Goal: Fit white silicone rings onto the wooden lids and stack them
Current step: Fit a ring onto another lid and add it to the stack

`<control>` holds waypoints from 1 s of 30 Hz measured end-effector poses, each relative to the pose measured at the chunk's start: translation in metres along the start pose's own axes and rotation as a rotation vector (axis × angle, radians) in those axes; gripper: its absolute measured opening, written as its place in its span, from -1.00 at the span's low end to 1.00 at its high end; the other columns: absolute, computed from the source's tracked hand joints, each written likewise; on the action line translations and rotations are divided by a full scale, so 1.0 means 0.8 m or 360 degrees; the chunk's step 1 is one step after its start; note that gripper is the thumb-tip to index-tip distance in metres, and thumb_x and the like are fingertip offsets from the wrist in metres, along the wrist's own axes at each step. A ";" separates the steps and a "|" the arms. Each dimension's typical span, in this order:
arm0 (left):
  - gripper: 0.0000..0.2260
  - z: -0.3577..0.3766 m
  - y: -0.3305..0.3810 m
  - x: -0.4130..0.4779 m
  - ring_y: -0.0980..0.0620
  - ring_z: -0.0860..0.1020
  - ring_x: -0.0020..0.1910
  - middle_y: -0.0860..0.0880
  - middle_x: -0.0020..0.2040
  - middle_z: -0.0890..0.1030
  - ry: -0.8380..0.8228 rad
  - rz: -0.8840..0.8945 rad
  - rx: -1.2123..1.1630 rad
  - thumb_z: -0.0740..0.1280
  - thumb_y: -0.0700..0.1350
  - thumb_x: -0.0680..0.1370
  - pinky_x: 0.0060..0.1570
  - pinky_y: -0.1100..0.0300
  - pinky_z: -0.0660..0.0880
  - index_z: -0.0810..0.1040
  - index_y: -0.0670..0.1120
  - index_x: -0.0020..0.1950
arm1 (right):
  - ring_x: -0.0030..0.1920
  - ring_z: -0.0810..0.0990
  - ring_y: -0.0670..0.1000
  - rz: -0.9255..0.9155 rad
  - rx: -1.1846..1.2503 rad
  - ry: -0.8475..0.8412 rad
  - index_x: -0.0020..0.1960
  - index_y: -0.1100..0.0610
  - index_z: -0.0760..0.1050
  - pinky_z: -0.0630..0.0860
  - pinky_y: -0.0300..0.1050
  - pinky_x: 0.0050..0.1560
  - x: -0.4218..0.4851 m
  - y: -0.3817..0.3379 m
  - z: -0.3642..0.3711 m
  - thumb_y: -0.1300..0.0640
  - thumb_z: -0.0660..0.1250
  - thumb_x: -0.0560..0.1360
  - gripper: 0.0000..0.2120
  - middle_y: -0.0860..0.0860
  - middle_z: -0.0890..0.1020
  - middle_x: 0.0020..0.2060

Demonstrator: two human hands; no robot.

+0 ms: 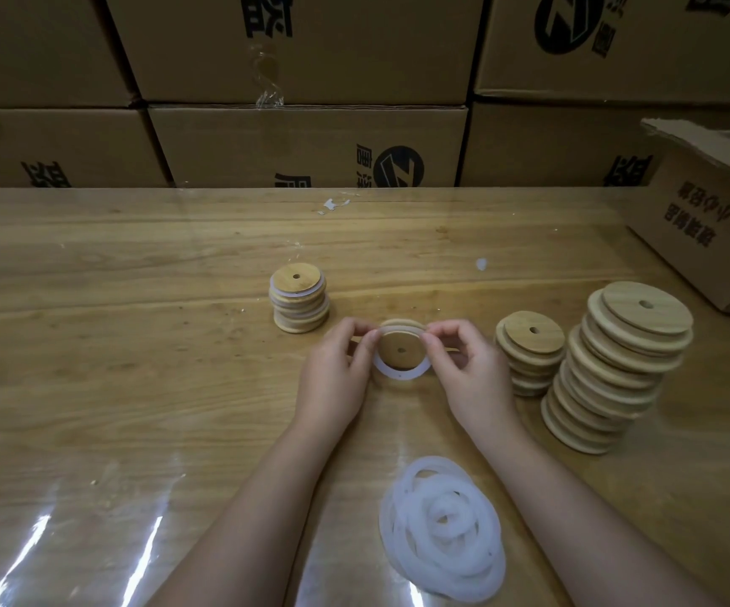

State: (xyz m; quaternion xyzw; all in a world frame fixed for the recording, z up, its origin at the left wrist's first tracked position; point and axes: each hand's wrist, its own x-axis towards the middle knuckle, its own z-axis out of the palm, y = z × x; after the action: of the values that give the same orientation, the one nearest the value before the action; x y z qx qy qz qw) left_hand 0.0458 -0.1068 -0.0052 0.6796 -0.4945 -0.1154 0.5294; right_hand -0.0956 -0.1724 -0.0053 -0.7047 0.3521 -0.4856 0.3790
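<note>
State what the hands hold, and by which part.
Both hold one wooden lid with a white ring: left hand pinches its upper-left rim, right hand its upper-right rim.

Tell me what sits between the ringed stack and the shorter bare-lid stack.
Head view: the left hand and right hand pinching one lid and its ring.
</note>
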 end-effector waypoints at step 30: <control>-0.85 0.001 0.001 0.001 0.06 0.56 -0.23 0.13 -0.22 0.57 0.0005 -0.0083 -0.0070 0.30 -0.09 0.56 -0.19 -0.10 0.56 0.48 0.14 -0.16 | -0.18 0.60 -0.21 0.0130 0.0108 -0.0090 -0.17 -0.06 0.45 0.52 -0.34 -0.14 0.003 0.003 -0.001 0.19 0.33 0.49 -0.83 -0.14 0.62 -0.20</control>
State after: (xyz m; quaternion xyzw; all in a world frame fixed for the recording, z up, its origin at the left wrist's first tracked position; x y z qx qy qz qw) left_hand 0.0452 -0.1078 -0.0046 0.6807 -0.4731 -0.1391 0.5417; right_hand -0.0959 -0.1754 -0.0066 -0.6899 0.3530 -0.4613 0.4320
